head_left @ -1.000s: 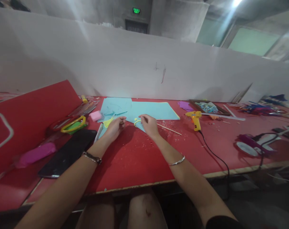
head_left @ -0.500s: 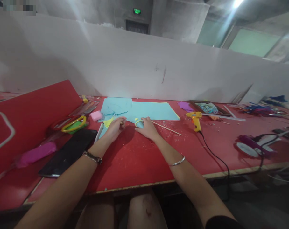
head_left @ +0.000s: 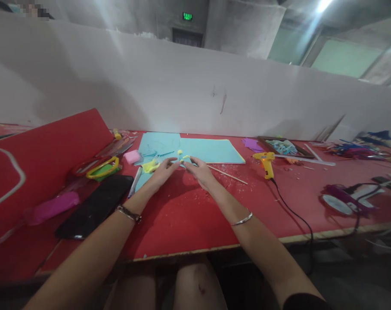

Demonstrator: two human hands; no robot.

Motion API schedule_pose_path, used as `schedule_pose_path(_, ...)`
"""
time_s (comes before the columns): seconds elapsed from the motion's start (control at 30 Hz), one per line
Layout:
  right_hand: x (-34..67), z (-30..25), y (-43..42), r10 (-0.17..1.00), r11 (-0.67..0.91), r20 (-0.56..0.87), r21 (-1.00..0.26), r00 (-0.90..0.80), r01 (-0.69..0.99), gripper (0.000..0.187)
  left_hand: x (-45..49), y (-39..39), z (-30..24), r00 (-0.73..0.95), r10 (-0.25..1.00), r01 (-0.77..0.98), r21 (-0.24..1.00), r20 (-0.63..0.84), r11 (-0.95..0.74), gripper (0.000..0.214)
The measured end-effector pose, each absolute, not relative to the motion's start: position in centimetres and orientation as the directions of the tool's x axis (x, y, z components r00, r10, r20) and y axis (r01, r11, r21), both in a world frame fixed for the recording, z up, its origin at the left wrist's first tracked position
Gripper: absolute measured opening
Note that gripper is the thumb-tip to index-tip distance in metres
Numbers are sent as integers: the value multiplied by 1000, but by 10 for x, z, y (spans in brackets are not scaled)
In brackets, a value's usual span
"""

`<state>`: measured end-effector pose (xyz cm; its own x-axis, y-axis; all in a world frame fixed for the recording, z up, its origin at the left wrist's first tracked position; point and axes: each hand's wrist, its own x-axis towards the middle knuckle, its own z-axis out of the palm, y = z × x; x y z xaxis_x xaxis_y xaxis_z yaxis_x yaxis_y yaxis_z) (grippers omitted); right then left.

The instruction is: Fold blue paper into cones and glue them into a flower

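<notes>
My left hand [head_left: 163, 172] and my right hand [head_left: 200, 171] meet fingertip to fingertip over the red table [head_left: 189, 215], both pinching a small yellow piece [head_left: 184, 158] just above the near edge of a light blue paper sheet [head_left: 211, 150]. Another tiny yellow bit [head_left: 179, 152] lies on the sheet behind it. A crumpled yellow scrap [head_left: 150, 165] rests left of my left hand. A thin wooden stick [head_left: 228, 175] lies to the right of my right hand.
A yellow glue gun [head_left: 266, 162] with a black cord [head_left: 295, 215] stands at the right. On the left lie a black phone [head_left: 95, 206], a pink eraser [head_left: 131, 156], yellow-handled scissors [head_left: 102, 168], a white pen [head_left: 134, 180] and a red board [head_left: 43, 150]. A white partition [head_left: 195, 86] rises behind.
Both hands have lifted off the table and come together. The small yellow piece, which was under my right hand, is now pinched between the fingertips of both.
</notes>
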<state>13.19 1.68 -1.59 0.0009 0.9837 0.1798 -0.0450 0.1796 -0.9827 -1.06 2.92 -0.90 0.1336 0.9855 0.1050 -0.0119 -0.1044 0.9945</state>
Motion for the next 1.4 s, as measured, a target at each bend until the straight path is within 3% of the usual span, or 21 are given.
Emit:
schedule_pose_path(0.1,128,-18,15,986,161,165,-974,-11,-158,38,-8,26,-10,297,944,255,941,142,-221,37)
schedule_pose_path(0.17,127,-19,15,989,141,148,-972,-21,-190,36,-7,26,-12,367,916,318,903,163,-288,37)
schedule_pose_path(0.5,120,-8,6,989,22,86,-886,-118,-464,26,-7,28,-6,254,915,305,871,315,-385,29)
schedule_pose_path(0.83,120,-12,10,992,78,34,-923,121,-377,30,-7,28,-11,166,952,75,959,257,-272,33)
schedule_pose_path(1.07,130,-4,10,905,340,257,-917,339,-211,20,-7,29,-12,205,953,-13,974,224,-226,33)
schedule_pose_path(1.27,125,-11,11,874,454,433,-889,221,-57,22,-6,26,-11,234,959,-92,985,163,-145,34)
schedule_pose_path(1.4,124,-16,13,873,471,463,-882,155,-20,23,-5,23,-9,260,963,-179,984,73,-26,37)
